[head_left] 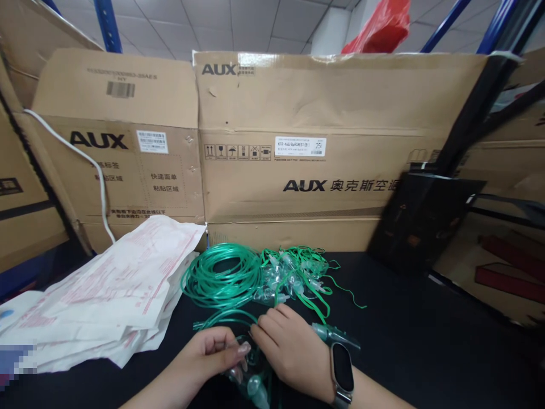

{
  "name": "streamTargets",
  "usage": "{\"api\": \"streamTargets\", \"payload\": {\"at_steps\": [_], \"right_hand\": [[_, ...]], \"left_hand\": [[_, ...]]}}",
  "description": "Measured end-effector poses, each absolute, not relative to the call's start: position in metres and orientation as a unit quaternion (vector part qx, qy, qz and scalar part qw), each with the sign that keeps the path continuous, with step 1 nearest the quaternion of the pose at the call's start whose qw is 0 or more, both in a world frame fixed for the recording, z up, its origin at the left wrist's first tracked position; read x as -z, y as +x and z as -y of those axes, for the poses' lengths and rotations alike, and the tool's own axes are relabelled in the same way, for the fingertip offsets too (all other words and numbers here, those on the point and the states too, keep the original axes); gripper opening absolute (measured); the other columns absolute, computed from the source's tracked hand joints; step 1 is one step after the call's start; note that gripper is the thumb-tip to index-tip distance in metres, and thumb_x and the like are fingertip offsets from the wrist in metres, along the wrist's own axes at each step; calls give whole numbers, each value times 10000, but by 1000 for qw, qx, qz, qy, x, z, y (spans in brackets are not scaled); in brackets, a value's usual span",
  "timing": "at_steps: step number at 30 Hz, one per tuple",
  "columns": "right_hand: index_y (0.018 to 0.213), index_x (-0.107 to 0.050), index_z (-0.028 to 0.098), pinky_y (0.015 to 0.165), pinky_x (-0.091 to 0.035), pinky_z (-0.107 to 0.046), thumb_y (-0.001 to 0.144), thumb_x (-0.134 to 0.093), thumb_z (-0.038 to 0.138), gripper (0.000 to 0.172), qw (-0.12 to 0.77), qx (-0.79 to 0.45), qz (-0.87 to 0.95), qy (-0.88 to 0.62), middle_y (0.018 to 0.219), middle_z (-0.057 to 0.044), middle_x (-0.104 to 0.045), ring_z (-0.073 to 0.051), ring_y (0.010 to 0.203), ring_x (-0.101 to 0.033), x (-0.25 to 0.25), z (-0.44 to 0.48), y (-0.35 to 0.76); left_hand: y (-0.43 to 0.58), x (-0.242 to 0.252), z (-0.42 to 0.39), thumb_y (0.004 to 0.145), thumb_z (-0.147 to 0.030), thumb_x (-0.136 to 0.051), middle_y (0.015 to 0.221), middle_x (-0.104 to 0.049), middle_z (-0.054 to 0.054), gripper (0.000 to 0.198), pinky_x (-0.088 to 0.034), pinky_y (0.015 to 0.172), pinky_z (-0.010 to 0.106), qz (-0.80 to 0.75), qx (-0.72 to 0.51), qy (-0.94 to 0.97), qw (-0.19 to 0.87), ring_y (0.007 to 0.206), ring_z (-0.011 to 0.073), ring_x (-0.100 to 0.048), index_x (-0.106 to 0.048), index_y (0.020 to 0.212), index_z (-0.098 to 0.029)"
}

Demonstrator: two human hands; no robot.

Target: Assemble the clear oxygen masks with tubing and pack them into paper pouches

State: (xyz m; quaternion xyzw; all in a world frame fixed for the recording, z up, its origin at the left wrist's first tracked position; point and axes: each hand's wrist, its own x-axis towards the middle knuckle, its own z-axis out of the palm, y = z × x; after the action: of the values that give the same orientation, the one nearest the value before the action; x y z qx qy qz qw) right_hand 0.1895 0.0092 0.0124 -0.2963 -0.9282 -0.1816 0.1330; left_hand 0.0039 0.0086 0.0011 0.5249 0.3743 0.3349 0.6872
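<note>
Cardboard panels [349, 102] behind the black table [409, 346] read "AUX", the largest also bearing "奥克斯" and a white label [300, 146] with "KFR-46G/BpR3AES1(B1)" and "25"; red print on the white packets [114, 284] is too small to read. Low in front, between the hands, is a clear, green-tinged mask [254, 387]. The left hand's [213, 352] fingers pinch closed, seemingly on it; the right hand's [293, 352] curl, their grip hidden, so I cannot tell what they hold. Green tubing [204, 287] lies coiled beyond, beside piled masks [292, 275] with green straps.
</note>
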Motion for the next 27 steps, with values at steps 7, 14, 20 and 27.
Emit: {"api": "streamTargets", "payload": {"at_steps": [7,14,20,27], "right_hand": [[1002,-520,82,604,-270,-329,856,-359,121,222,110,187,931,-292,773,-52,-529,-183,674,-401,-17,-4,188],[1008,-521,54,584,-263,-333,846,-368,110,230,114,200,934,-272,779,-59,-527,-185,665,-397,-18,-2,188],[982,-535,57,573,-259,-329,852,-354,108,229,133,213,932,-262,753,-58,-523,-185,657,-400,-17,-2,189],[955,-541,68,569,-257,-325,854,-357,115,216,135,217,931,-260,755,-56,-522,-182,655,-403,-16,-4,189]], "left_hand": [[2,6,-11,631,-418,-674,528,-588,-11,301,-354,540,232,-366,-349,539,673,516,113,-487,-565,561,-146],[0,8,-11,634,-408,-676,526,-568,-11,300,-345,533,228,-367,-346,561,656,522,112,-474,-559,569,-139],[0,7,-10,647,-399,-670,524,-551,-19,301,-318,517,216,-361,-344,568,655,508,97,-450,-533,572,-141],[3,4,-10,636,-406,-675,520,-541,-26,302,-316,533,220,-363,-338,550,672,521,100,-446,-547,569,-141]]}}
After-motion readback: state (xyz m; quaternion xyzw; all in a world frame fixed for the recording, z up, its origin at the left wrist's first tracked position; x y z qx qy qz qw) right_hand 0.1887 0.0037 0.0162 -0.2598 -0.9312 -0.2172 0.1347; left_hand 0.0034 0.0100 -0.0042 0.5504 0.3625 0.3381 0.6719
